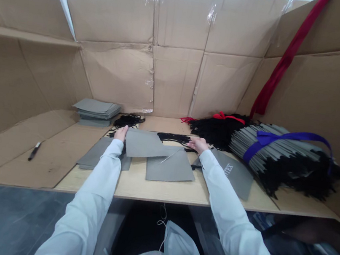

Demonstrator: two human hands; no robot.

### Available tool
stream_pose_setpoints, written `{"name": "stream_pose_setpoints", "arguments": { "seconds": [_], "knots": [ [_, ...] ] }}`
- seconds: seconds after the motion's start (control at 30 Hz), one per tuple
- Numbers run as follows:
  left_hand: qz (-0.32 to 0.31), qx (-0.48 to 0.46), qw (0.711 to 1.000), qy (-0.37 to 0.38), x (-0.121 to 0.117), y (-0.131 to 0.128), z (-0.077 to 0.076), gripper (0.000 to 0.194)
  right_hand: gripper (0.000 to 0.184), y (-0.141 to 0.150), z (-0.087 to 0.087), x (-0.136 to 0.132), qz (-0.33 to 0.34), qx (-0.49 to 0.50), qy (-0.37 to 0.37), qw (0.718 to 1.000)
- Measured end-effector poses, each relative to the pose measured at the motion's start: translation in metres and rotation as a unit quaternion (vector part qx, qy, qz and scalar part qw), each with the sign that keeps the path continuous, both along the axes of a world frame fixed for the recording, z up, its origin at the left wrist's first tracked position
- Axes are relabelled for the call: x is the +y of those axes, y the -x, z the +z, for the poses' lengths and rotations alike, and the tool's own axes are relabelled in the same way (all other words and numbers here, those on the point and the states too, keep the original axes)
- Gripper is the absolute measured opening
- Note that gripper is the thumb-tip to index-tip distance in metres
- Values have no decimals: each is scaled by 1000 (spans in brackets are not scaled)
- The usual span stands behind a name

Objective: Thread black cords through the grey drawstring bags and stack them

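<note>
My left hand (121,133) is at the left edge of a grey card sheet (143,144), and I cannot tell whether it grips the sheet. My right hand (198,145) lies palm down beside black cords (173,137), close to their right end. Under the raised sheet lies another grey sheet (170,169), with a thin metal needle (169,157) on it. A further grey sheet (97,153) lies left of my left wrist. To the right, a grey sheet printed with dark letters (233,175) lies under my right forearm's far side.
A bundle of grey sheets with black cords, tied with blue ribbon (276,154), lies at right. Black cords with red ribbon (217,128) lie behind it. A grey stack (95,112), a black cord coil (129,120) and a marker pen (35,151) lie at left. Cardboard (177,56) lines the walls.
</note>
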State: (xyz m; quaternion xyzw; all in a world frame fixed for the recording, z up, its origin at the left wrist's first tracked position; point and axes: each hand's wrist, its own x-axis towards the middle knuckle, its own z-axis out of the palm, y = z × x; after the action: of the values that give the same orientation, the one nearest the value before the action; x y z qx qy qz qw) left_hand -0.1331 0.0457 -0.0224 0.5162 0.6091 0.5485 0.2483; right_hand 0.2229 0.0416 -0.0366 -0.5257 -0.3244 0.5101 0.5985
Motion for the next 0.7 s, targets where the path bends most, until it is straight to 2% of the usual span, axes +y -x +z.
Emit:
{"name": "stream_pose_setpoints", "arguments": {
  "seconds": [0.07,0.17,0.23,0.3,0.37,0.4,0.47,0.6,0.7],
  "knots": [
    [38,50,997,-34,-1,0,2,28,14,1,-1,1,-4,-28,3,1000],
    [36,38,994,-91,-4,-2,11,35,27,4,3,0,-45,-139,-12,989],
    [32,-1,991,-127,-6,-5,18,41,39,10,8,-4,-62,-211,-68,973],
    [20,-40,988,-150,-8,-8,25,46,46,20,16,-12,-24,-236,-146,960],
    [-4,-73,985,-159,-11,-13,30,51,53,33,26,-23,58,-213,-195,956],
    [-18,-85,983,-160,-12,-15,31,53,58,39,31,-30,110,-180,-206,955],
    [-47,-100,983,-149,-14,-20,32,56,66,49,41,-43,172,-119,-226,951],
    [-106,-104,984,-99,-19,-29,31,58,74,55,49,-55,201,-71,-291,933],
    [-124,-94,985,-79,-20,-33,29,57,55,51,47,-50,180,-67,-297,935]
  ]
}}
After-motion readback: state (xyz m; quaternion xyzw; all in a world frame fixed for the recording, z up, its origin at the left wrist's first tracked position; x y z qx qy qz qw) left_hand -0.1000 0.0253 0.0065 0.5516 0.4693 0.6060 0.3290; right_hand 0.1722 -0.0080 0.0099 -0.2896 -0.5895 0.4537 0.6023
